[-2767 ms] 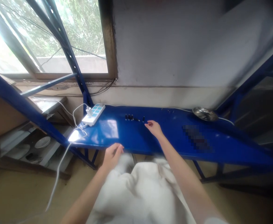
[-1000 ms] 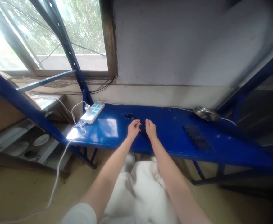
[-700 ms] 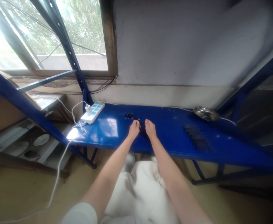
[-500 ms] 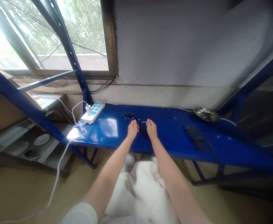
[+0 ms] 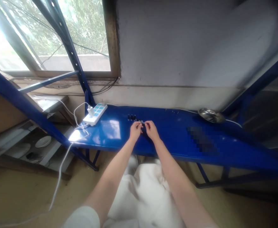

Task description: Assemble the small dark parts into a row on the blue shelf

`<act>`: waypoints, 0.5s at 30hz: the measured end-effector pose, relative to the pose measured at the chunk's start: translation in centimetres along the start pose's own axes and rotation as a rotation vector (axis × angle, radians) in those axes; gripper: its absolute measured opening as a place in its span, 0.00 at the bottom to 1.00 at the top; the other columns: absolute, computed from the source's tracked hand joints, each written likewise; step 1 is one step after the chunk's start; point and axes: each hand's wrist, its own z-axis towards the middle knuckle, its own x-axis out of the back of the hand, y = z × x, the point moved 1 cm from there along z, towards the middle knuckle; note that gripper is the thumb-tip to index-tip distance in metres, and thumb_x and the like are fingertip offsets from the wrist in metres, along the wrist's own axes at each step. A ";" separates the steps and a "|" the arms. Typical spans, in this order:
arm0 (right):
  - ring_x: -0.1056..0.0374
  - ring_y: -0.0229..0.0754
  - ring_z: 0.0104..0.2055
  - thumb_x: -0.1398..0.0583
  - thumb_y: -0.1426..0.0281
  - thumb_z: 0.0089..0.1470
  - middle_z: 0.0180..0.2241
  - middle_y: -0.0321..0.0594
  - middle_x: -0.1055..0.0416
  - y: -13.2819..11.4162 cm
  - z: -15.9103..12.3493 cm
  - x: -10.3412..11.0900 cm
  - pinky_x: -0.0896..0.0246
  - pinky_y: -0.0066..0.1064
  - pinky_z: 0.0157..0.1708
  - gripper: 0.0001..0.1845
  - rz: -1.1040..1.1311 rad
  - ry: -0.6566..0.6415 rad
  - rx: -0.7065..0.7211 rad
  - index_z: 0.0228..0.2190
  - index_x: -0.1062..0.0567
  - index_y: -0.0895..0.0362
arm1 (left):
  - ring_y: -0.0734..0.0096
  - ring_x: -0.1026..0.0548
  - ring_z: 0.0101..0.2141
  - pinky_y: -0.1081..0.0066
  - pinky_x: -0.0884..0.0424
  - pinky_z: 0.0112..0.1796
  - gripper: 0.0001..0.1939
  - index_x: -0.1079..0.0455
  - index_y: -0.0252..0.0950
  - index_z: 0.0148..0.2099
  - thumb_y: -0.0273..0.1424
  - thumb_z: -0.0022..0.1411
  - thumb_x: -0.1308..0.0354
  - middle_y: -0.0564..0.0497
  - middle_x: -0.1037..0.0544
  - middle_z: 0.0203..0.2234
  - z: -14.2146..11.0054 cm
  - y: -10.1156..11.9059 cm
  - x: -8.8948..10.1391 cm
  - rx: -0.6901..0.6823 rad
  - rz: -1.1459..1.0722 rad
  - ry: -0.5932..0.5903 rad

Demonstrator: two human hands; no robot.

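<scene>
A round white plate (image 5: pixel 43 142) is sitting on a low shelf (image 5: pixel 22 152), far to the left of both hands. A white power strip (image 5: pixel 95 114) is lying on the blue table (image 5: pixel 172 139), to the left of the hands, with a white plug (image 5: pixel 90 110) sticking up from it. Some little black pieces (image 5: pixel 132 117) are standing in a row just past the left hand (image 5: pixel 135 131). The left hand is pinching with its fingers close together. A small thing (image 5: pixel 143 123) is sitting between the two hands' fingertips, and both hands are holding it. It is mostly hiding, so I cannot tell what it is. The right hand (image 5: pixel 151 129) is pinching narrow too. Tiny bits (image 5: pixel 172 111) are lying past the right hand. A dark, blurry thing (image 5: pixel 201 139) is resting to the right of the right hand, and a shiny metal dish (image 5: pixel 211 115) is sitting farther off that way, near the back.
</scene>
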 end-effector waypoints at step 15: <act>0.37 0.41 0.32 0.49 0.65 0.55 0.30 0.41 0.33 0.1 0.0 -0.3 0.40 0.33 0.34 0.13 -0.056 -0.192 0.046 0.32 0.26 0.55 | 0.82 0.36 0.18 0.78 0.37 0.22 0.10 0.30 0.33 0.39 0.32 0.59 0.49 0.50 0.27 0.29 0.0 0.3 0.3 -0.025 0.062 0.029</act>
